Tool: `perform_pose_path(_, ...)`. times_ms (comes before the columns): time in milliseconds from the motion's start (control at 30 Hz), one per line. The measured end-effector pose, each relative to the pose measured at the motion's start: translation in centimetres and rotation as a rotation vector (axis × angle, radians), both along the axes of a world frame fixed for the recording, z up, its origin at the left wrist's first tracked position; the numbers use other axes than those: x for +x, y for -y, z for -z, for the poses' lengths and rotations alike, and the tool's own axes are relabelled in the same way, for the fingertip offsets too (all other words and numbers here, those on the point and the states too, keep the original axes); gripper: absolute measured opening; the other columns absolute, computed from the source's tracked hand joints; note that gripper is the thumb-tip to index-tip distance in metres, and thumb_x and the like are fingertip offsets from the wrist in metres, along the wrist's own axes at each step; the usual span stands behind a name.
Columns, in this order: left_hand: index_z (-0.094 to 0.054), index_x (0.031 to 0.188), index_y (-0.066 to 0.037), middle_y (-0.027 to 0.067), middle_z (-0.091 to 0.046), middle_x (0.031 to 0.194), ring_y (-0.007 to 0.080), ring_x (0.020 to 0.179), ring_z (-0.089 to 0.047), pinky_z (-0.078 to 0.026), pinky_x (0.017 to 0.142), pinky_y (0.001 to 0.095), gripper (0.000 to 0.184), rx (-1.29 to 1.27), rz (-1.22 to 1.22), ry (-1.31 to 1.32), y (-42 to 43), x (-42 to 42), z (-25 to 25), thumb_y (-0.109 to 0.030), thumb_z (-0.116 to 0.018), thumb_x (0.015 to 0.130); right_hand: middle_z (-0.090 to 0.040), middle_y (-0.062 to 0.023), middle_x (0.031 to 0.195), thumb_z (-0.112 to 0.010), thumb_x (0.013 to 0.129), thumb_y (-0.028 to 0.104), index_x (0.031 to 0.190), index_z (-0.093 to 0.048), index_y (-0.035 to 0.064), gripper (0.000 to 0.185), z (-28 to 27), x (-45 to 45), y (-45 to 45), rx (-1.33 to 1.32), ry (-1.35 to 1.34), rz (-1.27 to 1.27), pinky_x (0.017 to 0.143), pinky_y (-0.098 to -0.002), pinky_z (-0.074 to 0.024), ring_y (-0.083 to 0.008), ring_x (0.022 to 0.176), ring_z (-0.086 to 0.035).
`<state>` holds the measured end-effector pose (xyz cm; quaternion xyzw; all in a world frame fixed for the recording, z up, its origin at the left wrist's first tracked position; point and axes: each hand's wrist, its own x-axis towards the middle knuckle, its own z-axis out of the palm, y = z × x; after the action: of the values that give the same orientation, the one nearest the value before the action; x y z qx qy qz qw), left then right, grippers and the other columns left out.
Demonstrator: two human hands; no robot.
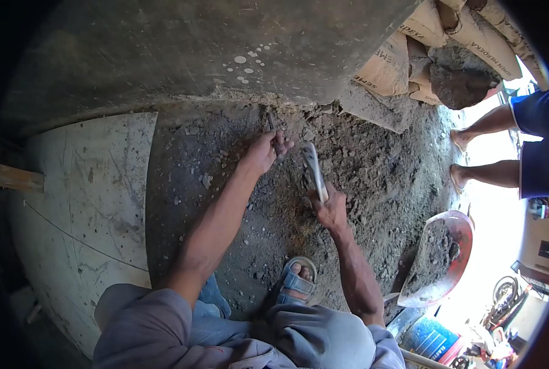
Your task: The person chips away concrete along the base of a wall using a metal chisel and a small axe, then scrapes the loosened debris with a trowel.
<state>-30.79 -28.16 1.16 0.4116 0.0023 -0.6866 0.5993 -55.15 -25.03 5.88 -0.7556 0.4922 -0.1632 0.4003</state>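
Note:
My left hand (262, 154) is closed around a thin dark metal chisel (271, 118), its far end against the rough broken foot of the grey wall (182, 55). To the right, my right hand (331, 212) grips the pale handle of a hammer (313, 165). The hammer's head end is near my left hand, apart from the chisel. Beneath both hands lies loose soil and rubble (373, 184). My sandalled foot (299, 277) rests on this ground.
Stacked cement bags (385, 64) stand at the upper right. A person's legs (489, 172) are at the right. Below them are a wheelbarrow tray (465, 246) holding soil and a blue bucket (431, 338). A pale stained board (102, 203) lies on the left.

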Motion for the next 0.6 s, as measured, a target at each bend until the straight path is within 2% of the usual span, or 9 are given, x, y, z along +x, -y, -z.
perform_pose_path(67,-0.057,0.091,-0.002,0.0033,-0.056,0.071,0.0214,0.08,-0.062,-0.045,0.06,0.0296,0.023,-0.037,-0.001,0.065,-0.7,0.0,-0.3,-0.02,-0.043,0.096,-0.057,-0.0218,0.069,-0.063,0.074,0.019,0.084,-0.052,0.0022,0.023,1.4,-0.9,-0.9,-0.025,0.052,-0.029,0.061,-0.0425,-0.0471,-0.0417,0.067,-0.059)
perform_pose_path(100,-0.057,0.094,-0.001,0.0038,-0.056,0.071,0.0209,0.069,-0.063,-0.045,0.054,0.0285,0.024,-0.071,0.002,0.129,-1.2,0.0,0.0,-0.02,-0.043,0.096,-0.057,-0.0168,0.066,-0.064,0.076,0.021,0.083,-0.054,0.0016,0.023,1.2,-1.1,-1.6,-0.025,0.095,-0.02,0.058,-0.0379,-0.0455,-0.0291,0.062,-0.056)
perform_pose_path(133,-0.057,0.094,-0.001,0.0038,-0.056,0.071,0.0209,0.069,-0.063,-0.045,0.054,0.0285,0.024,-0.063,-0.003,0.125,-1.2,0.1,0.3,-0.02,-0.043,0.096,-0.057,-0.0118,0.064,-0.064,0.079,0.024,0.081,-0.056,0.0011,0.024,1.0,-1.1,-2.3,-0.025,0.138,-0.011,0.055,-0.0334,-0.044,-0.0166,0.058,-0.054)
perform_pose_path(233,-0.056,0.099,0.0,0.0026,-0.056,0.072,0.0203,0.067,-0.061,-0.044,0.054,0.0284,0.026,-0.142,0.011,0.09,0.0,0.8,0.5,-0.021,-0.041,0.097,-0.056,-0.0101,0.063,-0.066,0.077,0.024,0.079,-0.055,0.0014,0.025,0.2,-0.6,-3.0,-0.04,0.057,-0.027,0.056,-0.0342,-0.0438,-0.0144,0.058,-0.052)
perform_pose_path(300,-0.057,0.099,0.0,0.0021,-0.057,0.072,0.0206,0.065,-0.06,-0.044,0.055,0.0296,0.026,-0.097,0.018,0.0,0.4,1.1,0.3,-0.02,-0.04,0.097,-0.056,-0.0117,0.064,-0.065,0.077,0.026,0.079,-0.054,0.0013,0.027,-1.0,-0.2,-3.0,-0.073,0.065,-0.047,0.056,-0.0348,-0.0439,-0.0197,0.057,-0.054)
perform_pose_path(367,-0.057,0.098,-0.001,0.0011,-0.056,0.071,0.0185,0.067,-0.058,-0.044,0.057,0.0293,0.027,-0.114,0.014,-0.015,0.5,1.2,0.1,-0.021,-0.039,0.097,-0.058,-0.021,0.077,-0.065,0.071,0.02,0.085,-0.054,0.0017,0.026,-1.9,0.1,-2.9,0.027,0.001,-0.09,0.063,-0.0423,-0.0468,-0.0417,0.07,-0.057)
perform_pose_path(433,-0.058,0.097,-0.001,0.0001,-0.055,0.07,0.0165,0.069,-0.057,-0.044,0.059,0.029,0.028,-0.127,0.012,-0.032,0.9,1.1,-0.2,-0.022,-0.039,0.097,-0.055,-0.0178,0.072,-0.066,0.071,0.022,0.085,-0.054,0.0034,0.026,-2.7,0.4,-2.4,-0.072,0.003,-0.108,0.06,-0.0415,-0.047,-0.039,0.064,-0.055)
perform_pose_path(533,-0.057,0.092,-0.004,0.0,-0.057,0.071,0.0165,0.069,-0.058,-0.045,0.06,0.0289,0.026,-0.123,-0.036,-0.078,1.7,1.1,-1.1,-0.021,-0.039,0.097,-0.048,-0.0086,0.063,-0.065,0.076,0.023,0.08,-0.051,0.0096,0.02,-6.7,2.2,-1.8,-0.433,0.349,-0.342,0.052,-0.0379,-0.0448,-0.0272,0.055,-0.054)
perform_pose_path(600,-0.056,0.085,-0.006,0.0016,-0.058,0.072,0.0171,0.069,-0.058,-0.046,0.061,0.0288,0.025,-0.077,-0.067,-0.061,1.7,1.0,-2.0,-0.02,-0.039,0.097,-0.051,-0.0072,0.063,-0.065,0.076,0.023,0.082,-0.051,0.01,0.02,-6.3,2.8,-0.8,-0.505,0.376,-0.38,0.051,-0.0383,-0.0446,-0.0269,0.056,-0.055)
